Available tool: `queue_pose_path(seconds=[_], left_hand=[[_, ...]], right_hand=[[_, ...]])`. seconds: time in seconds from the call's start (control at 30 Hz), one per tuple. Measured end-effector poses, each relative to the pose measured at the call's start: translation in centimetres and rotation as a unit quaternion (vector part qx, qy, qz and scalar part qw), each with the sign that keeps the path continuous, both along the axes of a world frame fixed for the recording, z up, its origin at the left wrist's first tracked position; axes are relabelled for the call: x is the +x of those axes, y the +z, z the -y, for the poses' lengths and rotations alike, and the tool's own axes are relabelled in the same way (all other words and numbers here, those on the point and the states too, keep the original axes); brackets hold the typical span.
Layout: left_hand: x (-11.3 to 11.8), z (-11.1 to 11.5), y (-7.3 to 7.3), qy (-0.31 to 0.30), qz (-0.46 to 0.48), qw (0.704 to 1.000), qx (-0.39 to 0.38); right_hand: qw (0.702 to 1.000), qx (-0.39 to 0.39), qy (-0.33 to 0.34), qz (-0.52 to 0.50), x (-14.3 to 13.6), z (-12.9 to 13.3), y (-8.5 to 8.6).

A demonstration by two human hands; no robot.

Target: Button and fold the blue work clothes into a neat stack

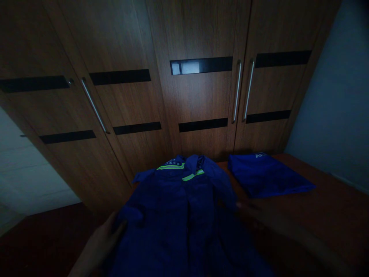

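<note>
A dark blue work jacket (173, 207) with yellow-green reflective strips lies spread out, its collar toward the wardrobe. At its left edge is my left hand (105, 236), thumb and fingers apart, touching or just beside the fabric. My right hand (252, 213) is blurred by motion near the sleeve on the right; its fingers are too smeared to make out. Farther right, a folded blue cloth item (268, 177) with white lettering lies on the reddish-brown surface (325, 204).
A wooden wardrobe (201, 96) with black strips and long metal handles stands behind the surface. A pale wall (340, 115) rises at the right, and a white wall (34, 173) shows at the left. The room is dim.
</note>
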State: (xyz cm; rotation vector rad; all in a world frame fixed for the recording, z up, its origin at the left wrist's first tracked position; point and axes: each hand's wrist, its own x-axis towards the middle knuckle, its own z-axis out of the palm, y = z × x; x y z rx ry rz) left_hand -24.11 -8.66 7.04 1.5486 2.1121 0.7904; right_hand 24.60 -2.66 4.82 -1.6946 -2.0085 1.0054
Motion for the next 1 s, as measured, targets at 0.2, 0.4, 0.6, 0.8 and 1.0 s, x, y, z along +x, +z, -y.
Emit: queue_pose_path(seconds=[0.2,0.4,0.6,0.8,1.0], left_hand=[[1.4,0.7,-2.0,-0.068,-0.251,0.955,0.141],[7.5,2.6,-0.7,-0.215,-0.251,0.924,0.190],[10.2,4.0,0.1,-0.335,-0.265,0.888,0.172],[9.8,3.3,-3.0,-0.385,-0.215,0.894,0.077],[11.1,2.9,-2.3,-0.302,-0.104,0.947,0.025]], right_hand=[[0.997,-0.008,0.003,-0.083,-2.5,-5.1,-0.8],[0.957,0.097,-0.167,-0.218,-0.6,-11.8,3.6],[0.918,0.125,-0.169,-0.337,1.2,-12.9,5.9],[0.981,-0.081,0.046,-0.170,-1.2,-4.3,-1.4],[0.965,-0.099,0.111,-0.216,-2.6,2.2,-1.2]])
